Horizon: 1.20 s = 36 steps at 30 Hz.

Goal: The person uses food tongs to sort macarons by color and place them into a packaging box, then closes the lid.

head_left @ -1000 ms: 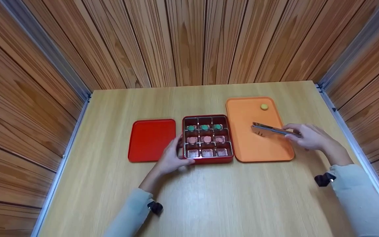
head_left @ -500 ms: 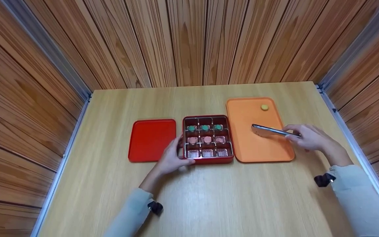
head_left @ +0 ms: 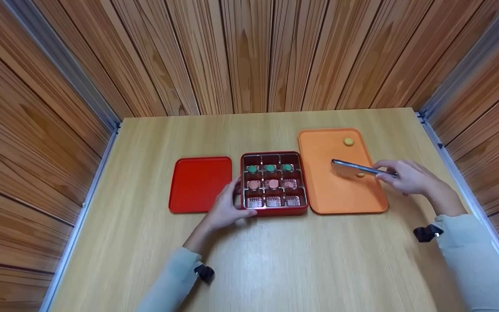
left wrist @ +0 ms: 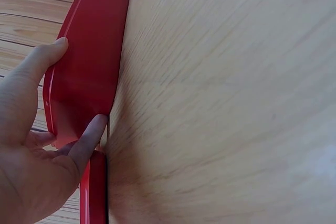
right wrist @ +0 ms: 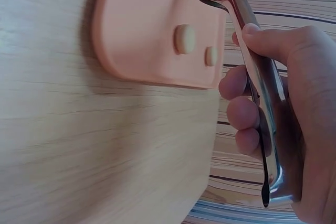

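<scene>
Basically, left hand [head_left: 224,212] gripped the box [head_left: 282,212] mid-frame; right hand [head_left: 409,177] clasped tongs [head_left: 353,165] over the tray [head_left: 332,197], right of centre. Picking up the tray's lower yellow sweet [head_left: 360,175] probably called for a soft, level squeeze, box kept steady.

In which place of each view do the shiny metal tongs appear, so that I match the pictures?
Head: the shiny metal tongs are right of centre, above the orange rectangular tray.
Left wrist: not visible.
Right wrist: right half, in the right hand.
Shared landmark: the pale wooden table.
</scene>
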Each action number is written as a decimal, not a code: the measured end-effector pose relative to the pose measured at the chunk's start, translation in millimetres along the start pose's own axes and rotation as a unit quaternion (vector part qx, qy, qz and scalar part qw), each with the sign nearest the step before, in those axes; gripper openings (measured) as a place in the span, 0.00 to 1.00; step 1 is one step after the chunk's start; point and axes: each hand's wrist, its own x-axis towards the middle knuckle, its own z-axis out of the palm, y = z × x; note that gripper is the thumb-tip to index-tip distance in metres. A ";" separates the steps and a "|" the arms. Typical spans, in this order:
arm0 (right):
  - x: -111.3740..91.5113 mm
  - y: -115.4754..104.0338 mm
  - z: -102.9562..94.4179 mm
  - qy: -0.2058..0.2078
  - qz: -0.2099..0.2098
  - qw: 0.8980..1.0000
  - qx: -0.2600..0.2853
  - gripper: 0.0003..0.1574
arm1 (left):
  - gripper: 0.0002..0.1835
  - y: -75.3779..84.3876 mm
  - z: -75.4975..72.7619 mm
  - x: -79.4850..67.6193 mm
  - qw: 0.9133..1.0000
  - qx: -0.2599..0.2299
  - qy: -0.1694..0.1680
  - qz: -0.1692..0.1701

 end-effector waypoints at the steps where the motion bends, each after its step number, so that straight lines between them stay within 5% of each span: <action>1: 0.1 -0.9 -1.8 0.002 0.001 1.000 0.000 0.23 | 0.67 -0.2 0.0 0.1 1.000 0.000 0.001 0.000; 27: 17.0 -44.7 -19.3 0.028 -0.064 0.997 -0.028 0.24 | 0.66 -2.5 0.7 -0.4 1.000 0.000 0.001 0.001; 36: 20.6 -64.8 -23.2 0.023 -0.057 0.998 -0.026 0.24 | 0.66 -0.7 0.2 -0.5 1.000 -0.008 0.000 -0.003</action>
